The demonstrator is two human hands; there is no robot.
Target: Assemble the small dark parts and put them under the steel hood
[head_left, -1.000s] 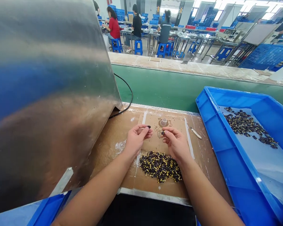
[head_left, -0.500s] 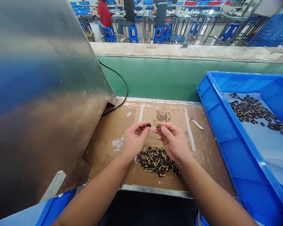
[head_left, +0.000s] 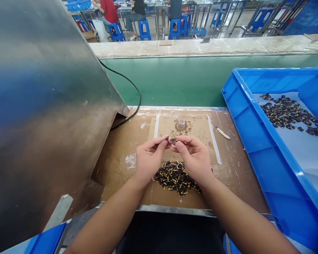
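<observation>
My left hand (head_left: 149, 157) pinches a small dark piece, mostly hidden by the fingertips. Thumb and fingers of my right hand (head_left: 194, 157) are closed on a small black-and-yellow part (head_left: 173, 140). The fingertips of both hands meet above the cardboard, and the two pieces are close together; whether they touch I cannot tell. Just below the hands lies a loose pile of small black-and-yellow parts (head_left: 176, 180). Beyond the fingers a small clear cup (head_left: 181, 124) stands on a wet-looking stain.
At right stands a blue bin (head_left: 257, 141), with more black-and-yellow pieces (head_left: 288, 111) on its white liner. A white-handled knife (head_left: 222, 132) lies beside a tape strip. A metal housing (head_left: 50, 106) fills the left, a black cable (head_left: 132, 83) behind it. People sit in the background.
My hands have come together, bringing the dark piece in the left up to the part in the right. The view has tilted slightly downward.
</observation>
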